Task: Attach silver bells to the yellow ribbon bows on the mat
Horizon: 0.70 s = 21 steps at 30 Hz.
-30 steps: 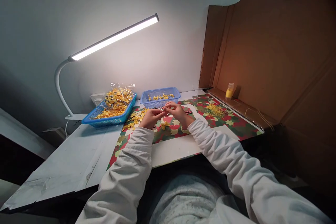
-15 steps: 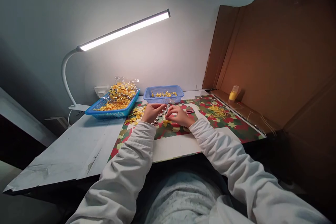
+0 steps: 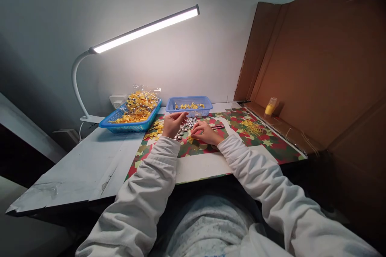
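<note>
My left hand point(image 3: 173, 126) has drawn back and up since the earlier frame, and more of the silver beads point(image 3: 187, 125) now show between my hands. Going left to right, one lit lamp point(image 3: 144, 30) leans over one bright blue basket point(image 3: 128, 127), heaped with yellow bows point(image 3: 137, 117), too many and too tangled to count. More loose bows point(image 3: 155, 131) lie beside my left wrist, partly hidden by it. My left thumb and fingers come together at the tips; I cannot tell whether they pinch anything. The beads lie in a pile on one patterned mat point(image 3: 271, 149), in front of one pale blue basket point(image 3: 204, 109) holding several bows. My right hand point(image 3: 206, 133) curls over one bow point(image 3: 189, 139), mostly covered, so its grip is unclear. Beyond are one pink tool point(image 3: 218, 127), its near end hidden, one tangle of yellow string point(image 3: 251, 127) and one small bottle point(image 3: 270, 106).
</note>
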Each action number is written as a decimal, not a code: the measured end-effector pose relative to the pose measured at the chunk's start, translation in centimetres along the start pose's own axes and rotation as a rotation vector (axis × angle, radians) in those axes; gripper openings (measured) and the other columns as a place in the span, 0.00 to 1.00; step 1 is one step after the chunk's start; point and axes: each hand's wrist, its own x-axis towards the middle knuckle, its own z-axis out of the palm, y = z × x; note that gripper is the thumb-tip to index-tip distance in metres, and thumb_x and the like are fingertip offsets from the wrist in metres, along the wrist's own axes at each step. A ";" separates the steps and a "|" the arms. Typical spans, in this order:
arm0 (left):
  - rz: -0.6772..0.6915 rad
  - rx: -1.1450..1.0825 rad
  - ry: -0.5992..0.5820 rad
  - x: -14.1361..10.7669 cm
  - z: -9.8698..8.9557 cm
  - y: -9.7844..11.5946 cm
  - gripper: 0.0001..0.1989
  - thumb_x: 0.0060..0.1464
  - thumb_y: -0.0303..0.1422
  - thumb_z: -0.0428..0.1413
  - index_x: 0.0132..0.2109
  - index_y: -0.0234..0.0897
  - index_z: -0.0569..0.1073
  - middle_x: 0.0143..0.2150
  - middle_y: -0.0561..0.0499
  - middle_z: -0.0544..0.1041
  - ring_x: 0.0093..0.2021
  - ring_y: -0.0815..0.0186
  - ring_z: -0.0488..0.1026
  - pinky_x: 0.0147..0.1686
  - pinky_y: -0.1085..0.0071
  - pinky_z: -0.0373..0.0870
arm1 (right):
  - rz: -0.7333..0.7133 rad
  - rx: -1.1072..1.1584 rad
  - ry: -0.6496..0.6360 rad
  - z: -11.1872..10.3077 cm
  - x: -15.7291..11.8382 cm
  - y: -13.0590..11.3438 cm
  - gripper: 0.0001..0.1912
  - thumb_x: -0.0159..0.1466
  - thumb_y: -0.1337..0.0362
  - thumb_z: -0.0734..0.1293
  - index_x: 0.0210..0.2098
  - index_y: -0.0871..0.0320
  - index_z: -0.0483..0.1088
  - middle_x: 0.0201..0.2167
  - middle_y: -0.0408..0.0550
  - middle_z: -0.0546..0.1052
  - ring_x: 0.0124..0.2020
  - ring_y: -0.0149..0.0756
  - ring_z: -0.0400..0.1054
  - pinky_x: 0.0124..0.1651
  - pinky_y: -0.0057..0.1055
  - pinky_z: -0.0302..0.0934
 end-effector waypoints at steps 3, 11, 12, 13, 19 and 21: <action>0.016 -0.030 0.054 0.0 -0.1 0.0 0.23 0.40 0.48 0.60 0.33 0.30 0.78 0.23 0.48 0.76 0.21 0.72 0.68 0.23 0.74 0.65 | -0.003 -0.018 -0.018 0.0 -0.1 -0.1 0.06 0.54 0.60 0.72 0.24 0.55 0.76 0.35 0.47 0.72 0.43 0.38 0.62 0.51 0.40 0.54; 0.033 -0.005 0.076 -0.1 -0.2 0.0 0.21 0.42 0.47 0.59 0.33 0.30 0.79 0.24 0.48 0.76 0.22 0.70 0.70 0.24 0.73 0.65 | -0.035 -0.076 -0.028 0.2 -0.3 -0.2 0.04 0.55 0.63 0.71 0.25 0.55 0.76 0.35 0.47 0.72 0.43 0.39 0.61 0.49 0.40 0.55; 0.033 -0.003 0.078 -0.1 -0.1 0.0 0.21 0.42 0.47 0.59 0.33 0.30 0.78 0.24 0.48 0.76 0.22 0.70 0.70 0.24 0.73 0.65 | -0.037 -0.086 -0.028 0.2 -0.3 -0.2 0.03 0.55 0.64 0.71 0.25 0.55 0.76 0.35 0.47 0.72 0.43 0.39 0.60 0.49 0.40 0.55; 0.032 -0.003 0.079 -0.1 -0.1 0.0 0.21 0.42 0.47 0.59 0.33 0.30 0.78 0.24 0.48 0.76 0.22 0.70 0.70 0.24 0.73 0.66 | -0.038 -0.095 -0.028 0.3 -0.3 -0.1 0.03 0.54 0.64 0.71 0.25 0.55 0.76 0.35 0.47 0.72 0.43 0.39 0.60 0.49 0.40 0.55; 0.032 -0.046 0.062 -0.3 0.1 0.4 0.23 0.41 0.49 0.60 0.33 0.31 0.78 0.24 0.49 0.76 0.22 0.71 0.69 0.24 0.73 0.66 | -0.051 -0.137 -0.004 0.6 -0.2 -0.2 0.03 0.53 0.68 0.72 0.23 0.56 0.75 0.35 0.47 0.72 0.42 0.39 0.61 0.48 0.40 0.55; 0.033 -0.059 0.046 -0.4 0.2 0.7 0.24 0.41 0.50 0.60 0.33 0.31 0.79 0.24 0.48 0.76 0.21 0.71 0.69 0.24 0.73 0.67 | -0.060 -0.130 0.002 0.6 -0.2 -0.3 0.03 0.52 0.69 0.72 0.23 0.56 0.75 0.34 0.47 0.72 0.41 0.38 0.62 0.47 0.39 0.56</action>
